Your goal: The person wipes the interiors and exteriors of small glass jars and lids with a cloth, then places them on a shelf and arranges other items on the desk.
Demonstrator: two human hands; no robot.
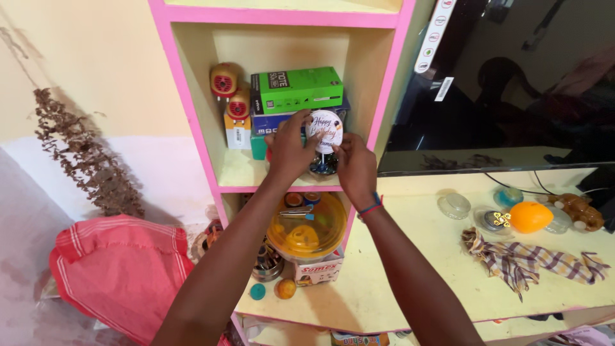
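a person stands at a pink-edged shelf (192, 115) and reaches both arms into its middle cubby. the left hand (288, 150) and right hand (354, 168) meet around a round white disc (326, 129) with looping script on its face, a cake-topper kind of thing. the left fingers pinch its left edge and the right fingers pinch its lower right edge, so both hands are pressed onto the disc, not spread. the disc sits upright, its flat face turned out of the cubby toward the person; its stem, if it has one, would run straight down, but that part is hidden by the hands. just below it is a dark glassy object (323, 164) on the cubby floor, too covered to name. behind the disc lie a green box (296, 88) stacked on a blue box (275, 122), with two small tan toys (230, 93) to the left. in the cubby beneath sits a yellow tub (306, 234) of odds and ends. to the right, a pale counter (410, 256) holds an orange ball (529, 216) and a checked cloth (532, 263), under a dark screen (512, 83). what could go wrong, as i judge it: the grip is on thin edges only, so the disc could slip or tip, and a nudge could knock the dark object off the cubby's lip.
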